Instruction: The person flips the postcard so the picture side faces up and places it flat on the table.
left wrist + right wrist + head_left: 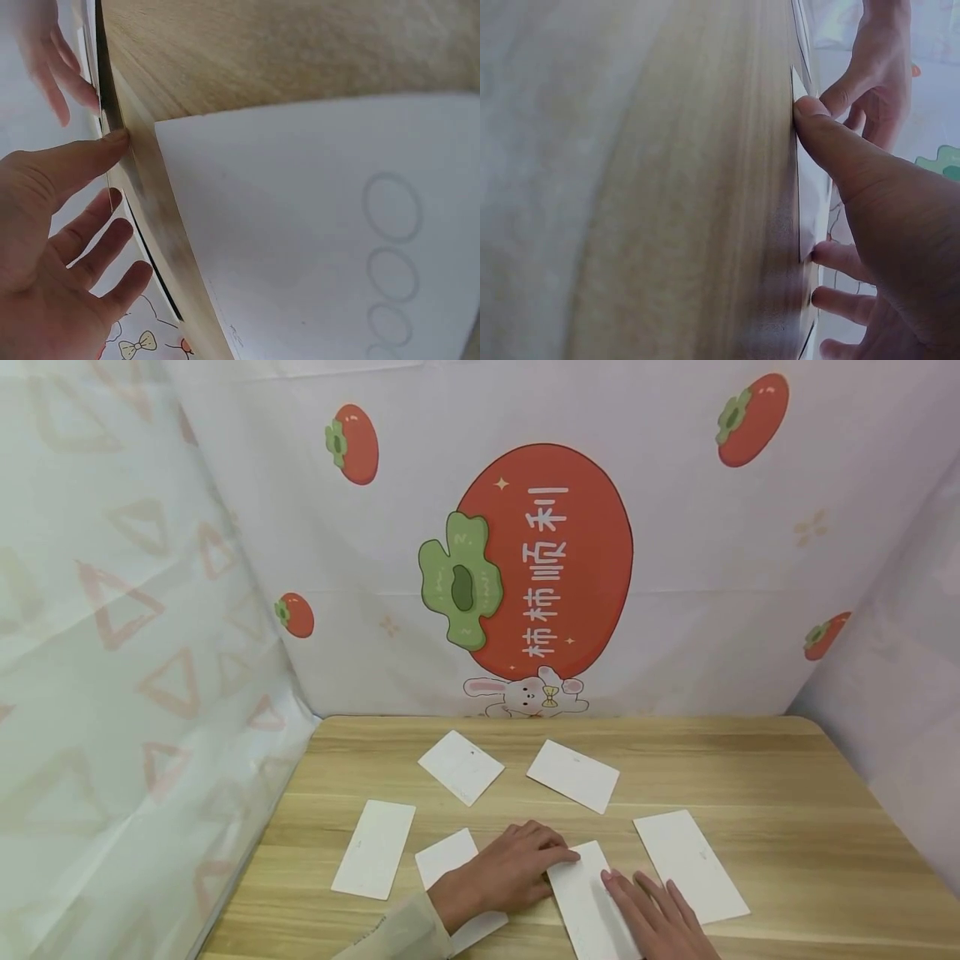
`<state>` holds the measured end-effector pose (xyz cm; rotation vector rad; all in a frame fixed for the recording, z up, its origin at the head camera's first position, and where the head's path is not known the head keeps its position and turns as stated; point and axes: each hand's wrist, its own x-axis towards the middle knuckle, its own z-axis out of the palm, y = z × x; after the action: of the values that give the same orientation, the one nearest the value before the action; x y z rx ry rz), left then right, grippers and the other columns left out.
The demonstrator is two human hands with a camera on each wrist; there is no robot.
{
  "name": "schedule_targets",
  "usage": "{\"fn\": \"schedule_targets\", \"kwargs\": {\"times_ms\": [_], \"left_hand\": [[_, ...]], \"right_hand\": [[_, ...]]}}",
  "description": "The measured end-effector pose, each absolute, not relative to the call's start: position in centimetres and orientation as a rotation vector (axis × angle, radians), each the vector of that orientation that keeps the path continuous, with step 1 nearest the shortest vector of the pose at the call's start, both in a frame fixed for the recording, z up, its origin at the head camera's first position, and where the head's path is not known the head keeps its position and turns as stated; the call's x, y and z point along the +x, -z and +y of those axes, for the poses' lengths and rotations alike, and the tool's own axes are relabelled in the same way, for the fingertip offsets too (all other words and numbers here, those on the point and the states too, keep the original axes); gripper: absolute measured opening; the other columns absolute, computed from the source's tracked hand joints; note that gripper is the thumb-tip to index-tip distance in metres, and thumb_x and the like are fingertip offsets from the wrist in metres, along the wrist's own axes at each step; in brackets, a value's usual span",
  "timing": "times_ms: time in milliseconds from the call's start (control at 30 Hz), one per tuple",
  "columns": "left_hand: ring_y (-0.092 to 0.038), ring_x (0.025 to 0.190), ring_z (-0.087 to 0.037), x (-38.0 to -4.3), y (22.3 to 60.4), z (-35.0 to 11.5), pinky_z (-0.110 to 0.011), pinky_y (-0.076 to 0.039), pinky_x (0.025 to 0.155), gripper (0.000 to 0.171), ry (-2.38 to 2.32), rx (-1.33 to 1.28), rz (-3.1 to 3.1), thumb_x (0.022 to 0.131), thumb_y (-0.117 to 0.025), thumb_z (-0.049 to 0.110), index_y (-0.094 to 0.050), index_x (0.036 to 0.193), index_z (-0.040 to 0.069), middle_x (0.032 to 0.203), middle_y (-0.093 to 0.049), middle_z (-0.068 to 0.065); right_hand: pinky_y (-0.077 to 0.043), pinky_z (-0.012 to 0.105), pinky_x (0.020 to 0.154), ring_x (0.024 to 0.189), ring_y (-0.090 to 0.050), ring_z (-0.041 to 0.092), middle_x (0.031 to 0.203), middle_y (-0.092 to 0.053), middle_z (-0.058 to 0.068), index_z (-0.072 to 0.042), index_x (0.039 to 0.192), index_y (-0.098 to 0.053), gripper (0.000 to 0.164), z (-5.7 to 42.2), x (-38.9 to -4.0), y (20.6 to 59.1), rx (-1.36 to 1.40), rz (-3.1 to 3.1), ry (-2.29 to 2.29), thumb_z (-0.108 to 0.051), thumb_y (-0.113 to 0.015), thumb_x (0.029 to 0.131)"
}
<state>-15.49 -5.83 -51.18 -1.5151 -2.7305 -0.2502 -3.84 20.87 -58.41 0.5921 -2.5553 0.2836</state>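
The left hand (517, 864) had its fingers apart and loosely bent, one fingertip at the far end of the middle card (588, 897). The right hand (660, 914) lay with fingers nearly straight, touching that card's right side. The card lay flat on the table (810, 827), between both hands. Wood separated the two far cards (573, 776); the rightmost card (686, 864) lay well apart from the table's right edge. Six cards showed altogether.

On the counter (810, 802), a middle card (582, 897) is being flanked by the left hand (517, 868) and right hand (662, 917), and neighboured by a left card (373, 850), a right card (697, 864), two rear cards (461, 768) and another card (447, 853) beneath the left wrist (452, 897).
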Motion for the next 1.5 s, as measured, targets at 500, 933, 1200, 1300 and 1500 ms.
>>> {"fn": "schedule_targets", "kwargs": {"times_ms": [500,933,1200,1300,1500], "left_hand": [[-0.059,0.133,-0.009,-15.6,51.0,-6.4,-0.030,-0.050,0.106,0.036,0.240,-1.530,-2.705,0.104,-0.075,0.041,-0.072,0.138,0.030,0.137,-0.069,0.013],[-0.059,0.134,-0.010,-15.9,50.7,-6.0,-0.032,-0.051,0.108,0.033,0.221,-1.530,-2.726,0.107,-0.069,0.044,-0.072,0.138,0.032,0.137,-0.071,0.014],[-0.061,0.133,-0.009,-16.0,50.1,-5.9,-0.031,-0.051,0.109,0.027,0.263,-1.520,-2.694,0.107,-0.070,0.040,-0.073,0.133,0.031,0.136,-0.072,0.014],[-0.062,0.132,-0.009,-16.1,50.0,-6.0,-0.031,-0.052,0.109,0.027,0.286,-1.522,-2.674,0.107,-0.071,0.040,-0.073,0.131,0.031,0.135,-0.073,0.013],[-0.063,0.130,-0.009,-16.4,49.9,-6.4,-0.033,-0.051,0.111,0.026,0.349,-1.517,-2.627,0.107,-0.070,0.041,-0.074,0.129,0.029,0.132,-0.074,0.014]], "right_hand": [[0.008,0.028,0.135,0.132,-0.046,0.019,0.142,-0.069,-0.003,-0.028,0.163,-0.049,0.109,21.1,-4.0,58.8,0.629,-2.488,-0.236,-0.097,-0.057,0.079],[0.008,0.028,0.135,0.129,-0.050,0.016,0.140,-0.071,-0.008,-0.028,0.159,-0.053,0.104,21.5,-3.9,58.4,0.624,-2.479,-0.218,-0.097,-0.055,0.081],[0.006,0.024,0.133,0.120,-0.061,0.018,0.140,-0.071,-0.010,-0.026,0.157,-0.056,0.104,21.7,-3.8,57.6,0.620,-2.482,-0.282,-0.097,-0.057,0.080],[0.006,0.023,0.133,0.116,-0.066,0.018,0.134,-0.074,-0.011,-0.028,0.159,-0.055,0.108,21.6,-3.6,57.3,0.601,-2.506,-0.316,-0.095,-0.065,0.075],[0.006,0.022,0.133,0.109,-0.070,0.014,0.122,-0.078,-0.012,-0.026,0.161,-0.053,0.113,21.7,-3.6,56.7,0.623,-2.528,-0.328,-0.092,-0.071,0.071]]}}
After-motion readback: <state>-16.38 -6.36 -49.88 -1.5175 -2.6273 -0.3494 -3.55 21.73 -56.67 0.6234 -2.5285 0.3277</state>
